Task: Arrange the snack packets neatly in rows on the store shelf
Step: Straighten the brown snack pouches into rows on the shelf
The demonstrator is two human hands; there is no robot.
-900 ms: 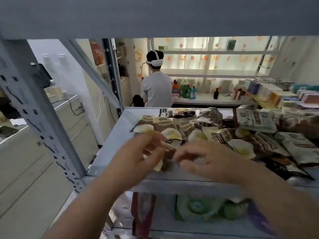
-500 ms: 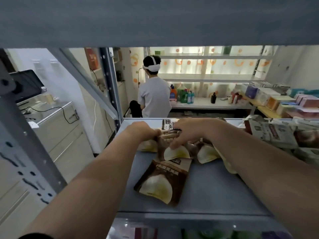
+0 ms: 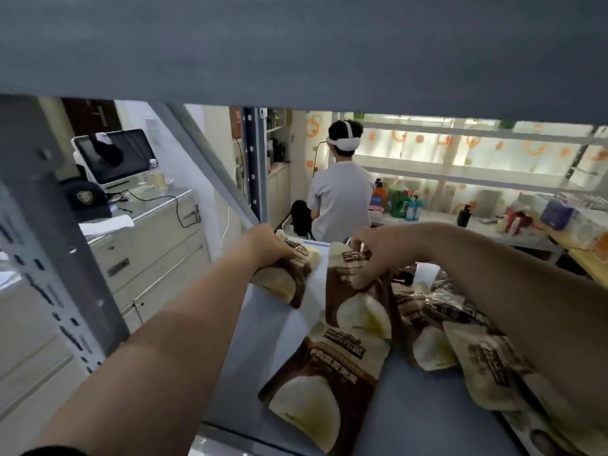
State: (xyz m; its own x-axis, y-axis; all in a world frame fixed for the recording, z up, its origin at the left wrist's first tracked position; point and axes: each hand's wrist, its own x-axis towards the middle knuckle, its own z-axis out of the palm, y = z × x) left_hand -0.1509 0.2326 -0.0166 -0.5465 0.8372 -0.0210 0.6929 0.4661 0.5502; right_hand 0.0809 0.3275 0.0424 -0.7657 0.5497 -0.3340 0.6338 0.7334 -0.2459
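Note:
Brown snack packets with a pale dumpling picture lie on the grey-blue shelf board point(image 3: 411, 419). My left hand point(image 3: 266, 246) grips one packet point(image 3: 289, 278) at the shelf's far left corner. My right hand point(image 3: 378, 255) holds the top of a second packet point(image 3: 358, 301), fingers curled over its upper edge. A third packet point(image 3: 325, 383) lies flat in front of that one, near the shelf's front edge. More packets point(image 3: 470, 350) lie in a loose heap under my right forearm, partly hidden by it.
The upper shelf board point(image 3: 296, 44) hangs low overhead. A perforated steel upright point(image 3: 56, 258) and a diagonal brace point(image 3: 210, 169) stand at left. Behind the shelf a person point(image 3: 340, 195) with a headset faces away. A counter with a monitor point(image 3: 115, 158) stands far left.
Both hands reached further back on the shelf, each taking hold of a packet. The left hand's packet moved to the far left corner; my head came closer and lower.

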